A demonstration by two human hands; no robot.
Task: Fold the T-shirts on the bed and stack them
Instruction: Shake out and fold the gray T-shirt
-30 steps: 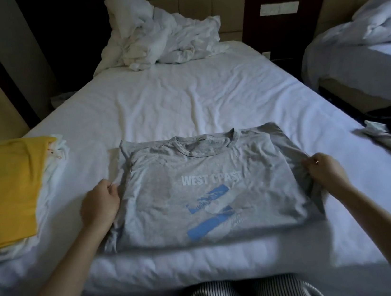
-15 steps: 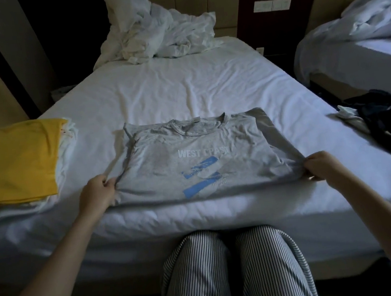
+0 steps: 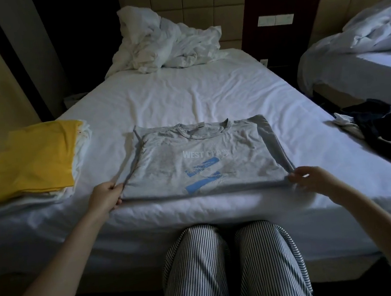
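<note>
A grey T-shirt (image 3: 198, 157) with white "WEST COAST" lettering and blue stripes lies folded into a rectangle near the front edge of the white bed (image 3: 195, 98), collar facing away. My left hand (image 3: 105, 199) pinches its near left corner. My right hand (image 3: 311, 179) grips its near right corner. A stack of folded shirts (image 3: 30, 164) with a yellow one on top over white ones sits at the bed's left edge.
A crumpled white duvet (image 3: 165, 40) is heaped at the head of the bed. Dark clothes (image 3: 385, 123) lie on the right edge. A second bed (image 3: 363, 51) stands to the right. My striped trousers (image 3: 230, 267) press against the bed's front.
Both hands slid from the shirt's sides down to its near corners. The shirt's lower part has been folded under, so it now lies shorter.
</note>
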